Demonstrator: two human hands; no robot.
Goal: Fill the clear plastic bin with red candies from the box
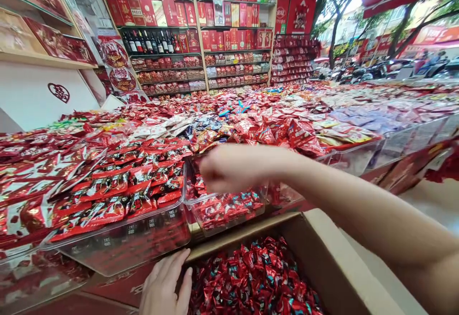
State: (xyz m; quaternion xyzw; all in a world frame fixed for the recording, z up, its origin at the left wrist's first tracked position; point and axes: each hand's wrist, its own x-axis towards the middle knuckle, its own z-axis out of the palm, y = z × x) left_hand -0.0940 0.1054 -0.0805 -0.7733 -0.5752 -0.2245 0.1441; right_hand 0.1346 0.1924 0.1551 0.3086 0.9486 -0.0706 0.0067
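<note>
My right hand [229,168] reaches in from the right and hovers over a clear plastic bin [229,224] half filled with small red wrapped candies. Its fingers are curled together and blurred, and I cannot make out what is in them. My left hand [167,284] lies flat with fingers stretched on the left edge of a cardboard box [333,262]. The box sits low in front of me and holds many red and teal wrapped candies [258,276].
A larger clear bin [118,241] of red packets stands left of the small one. A wide counter of mixed candy bins [287,119] stretches back and right. Shelves [201,33] of red gift boxes and bottles line the far wall. A street with trees shows at right.
</note>
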